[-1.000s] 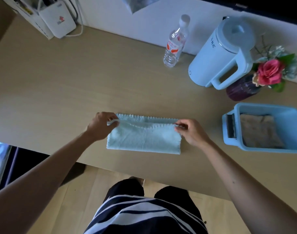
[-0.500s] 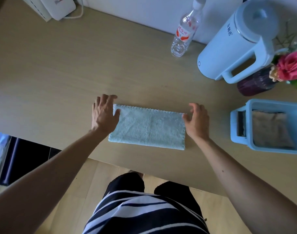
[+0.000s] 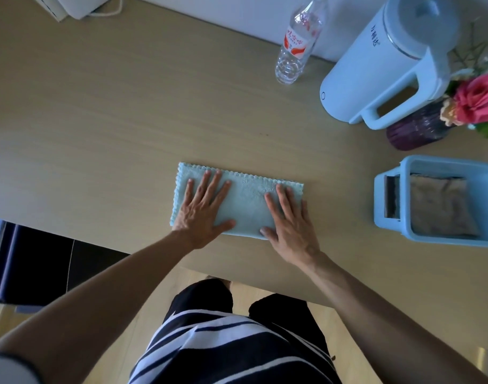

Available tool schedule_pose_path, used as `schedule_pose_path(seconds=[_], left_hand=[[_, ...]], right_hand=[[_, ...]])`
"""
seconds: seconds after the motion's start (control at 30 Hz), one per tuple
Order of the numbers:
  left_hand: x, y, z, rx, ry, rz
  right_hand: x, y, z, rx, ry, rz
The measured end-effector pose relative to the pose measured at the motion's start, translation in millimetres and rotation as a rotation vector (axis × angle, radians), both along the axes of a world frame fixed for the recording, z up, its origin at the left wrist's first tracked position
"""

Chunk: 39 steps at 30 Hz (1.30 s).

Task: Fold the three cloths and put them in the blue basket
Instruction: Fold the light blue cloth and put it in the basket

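A light blue cloth (image 3: 247,199), folded into a long rectangle, lies flat near the table's front edge. My left hand (image 3: 202,207) presses flat on its left half with fingers straight and spread. My right hand (image 3: 291,220) presses flat on its right half, fingers straight. The blue basket (image 3: 389,195) stands to the right of the cloth, apart from it. A folded beige cloth (image 3: 439,209) lies inside the basket.
At the back right stand a pale blue kettle (image 3: 387,65), a clear water bottle (image 3: 297,45) and a purple vase with pink flowers (image 3: 420,128). A white device (image 3: 79,5) sits at the back left. The wooden table (image 3: 112,120) ends just below my wrists.
My hands let go of the cloth's far edge, moved from its two ends onto its top and now press it flat. The view has shifted closer.
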<state>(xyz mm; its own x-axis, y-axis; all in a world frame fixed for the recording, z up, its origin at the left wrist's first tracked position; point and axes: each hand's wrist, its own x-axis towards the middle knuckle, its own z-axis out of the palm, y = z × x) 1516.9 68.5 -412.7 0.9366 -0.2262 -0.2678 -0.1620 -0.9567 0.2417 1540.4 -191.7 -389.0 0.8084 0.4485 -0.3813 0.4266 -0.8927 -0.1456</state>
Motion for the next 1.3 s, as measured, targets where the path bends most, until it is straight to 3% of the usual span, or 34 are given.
schedule_pose_path(seconds=[0.27,0.43,0.6,0.7,0.77,0.83,0.9,0.97,1.07,1.17,1.23,1.3], left_hand=[[69.5,42.2,16.6,0.126,-0.14,-0.368],[51.3,20.3,41.4,-0.048,-0.299,-0.454],[-8.4,14.2,33.9,-0.24,-0.118,-0.489],[-25.1,18.9,27.0,-0.163,0.013,-0.455],[-31.4,18.0,29.3,-0.145,0.04,-0.405],[-33.4,15.2,35.2,-0.212,0.012,-0.301],[-32.5,11.0,39.1,-0.376,-0.038,-0.17],[-31.1,7.5,44.5,-0.563,-0.039,-0.008],[-26.1,3.0,55.9,-0.714,0.111,0.334],[-16.2,3.0,57.2,-0.698,0.227,0.532],[-7.2,3.9,54.0,-0.679,0.247,0.583],[1.5,4.9,52.0,-0.681,0.247,0.631]], right_hand=[[-54.9,1.3,28.8,0.041,-0.033,0.051],[-41.5,0.7,24.8,0.147,0.01,0.232],[-22.1,1.4,13.8,0.124,-0.023,0.283],[-13.2,14.9,17.3,0.17,-0.03,0.223],[-8.1,24.6,23.2,0.221,0.044,0.114],[-4.3,33.1,34.0,0.323,0.258,-0.025],[-2.2,37.1,44.7,0.435,0.507,-0.167],[0.0,38.3,54.5,0.555,0.605,-0.249],[6.3,38.0,63.6,0.747,0.721,-0.366],[14.5,32.8,61.9,0.89,0.848,-0.455],[17.4,31.8,58.2,0.875,0.804,-0.493],[20.5,35.4,52.3,0.782,0.629,-0.548]])
